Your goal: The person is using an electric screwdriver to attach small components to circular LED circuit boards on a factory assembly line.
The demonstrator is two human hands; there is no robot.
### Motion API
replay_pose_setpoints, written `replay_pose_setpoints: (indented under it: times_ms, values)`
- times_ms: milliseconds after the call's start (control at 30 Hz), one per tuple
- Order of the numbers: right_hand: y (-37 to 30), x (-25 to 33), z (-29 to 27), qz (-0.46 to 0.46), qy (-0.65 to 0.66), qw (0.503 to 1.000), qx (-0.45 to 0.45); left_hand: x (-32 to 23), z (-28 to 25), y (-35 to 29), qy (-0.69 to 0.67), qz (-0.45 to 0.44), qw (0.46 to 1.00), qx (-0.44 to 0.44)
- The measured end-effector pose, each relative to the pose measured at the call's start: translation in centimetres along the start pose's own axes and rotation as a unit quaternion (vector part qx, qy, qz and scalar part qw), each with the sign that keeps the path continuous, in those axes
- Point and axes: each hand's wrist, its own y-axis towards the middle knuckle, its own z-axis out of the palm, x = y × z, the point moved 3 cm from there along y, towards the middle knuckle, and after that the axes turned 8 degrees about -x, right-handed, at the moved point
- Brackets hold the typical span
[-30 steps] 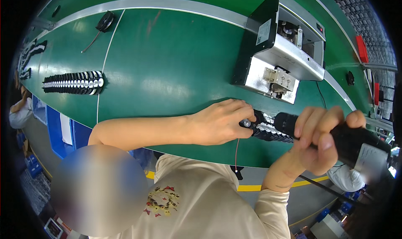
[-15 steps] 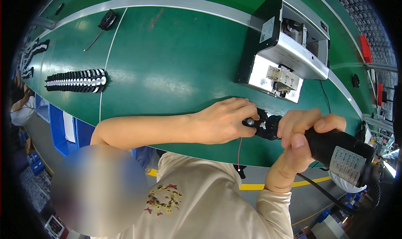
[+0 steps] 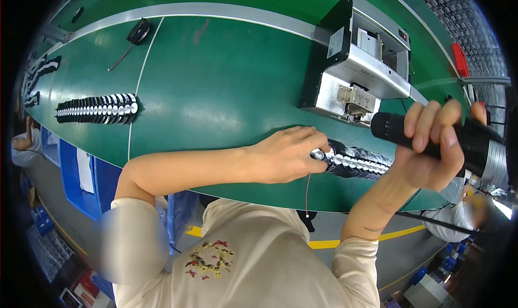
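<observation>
My left hand [image 3: 288, 156] is closed, its fingertips on the near-left end of a row of black and silver-white parts [image 3: 359, 162]. Between its thumb and fingers sits a small black part with a silver round top [image 3: 319, 155]; a thin red wire [image 3: 307, 194] with a white plug dangles below it, over the table's front edge. My right hand [image 3: 434, 138] is wrapped around a black stick-shaped power tool [image 3: 389, 128], raised over the row's right end. The tool's blunt end points left, apart from the parts; its exact kind is unclear.
A black and silver machine [image 3: 359, 65] stands behind my hands on the green table [image 3: 216, 81]. Another row of similar parts [image 3: 97, 108] lies at left, with a round black fan [image 3: 138, 32] behind it. Blue bins [image 3: 81, 184] stand below the left edge. Other people are nearby.
My right hand has lifted the tool off the parts beside my left fingers, up and to the right, uncovering the row. My left hand stays nearly in place.
</observation>
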Motion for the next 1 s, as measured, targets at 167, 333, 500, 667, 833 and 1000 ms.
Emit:
replay_pose_setpoints:
  times_ms: [167,333,500,667,833,1000]
  values:
    - [0.6,-1.3,-0.7,0.0,-0.121,0.993,-0.008,0.0,0.0,0.1,-0.002,-0.001,1.0,-0.005]
    - [0.7,-1.6,0.6,0.033,-0.138,0.99,0.023,0.1,0.1,0.1,-0.003,0.0,1.0,0.004]
    - [-3.3,0.0,0.0,0.018,-0.009,0.997,0.071,0.1,0.1,-0.1,0.005,-0.002,1.0,-0.007]
    - [-6.0,0.8,-0.4,0.037,-0.009,0.999,0.022,0.1,-0.1,0.1,0.002,-0.008,1.0,-0.005]
    - [-7.1,0.1,-0.7,0.048,-0.018,0.999,-0.017,-0.1,-0.1,0.0,0.015,0.015,0.999,-0.046]
    - [-7.6,0.5,-0.7,0.041,-0.067,0.994,0.069,-0.1,0.0,0.2,-0.018,-0.012,1.0,-0.003]
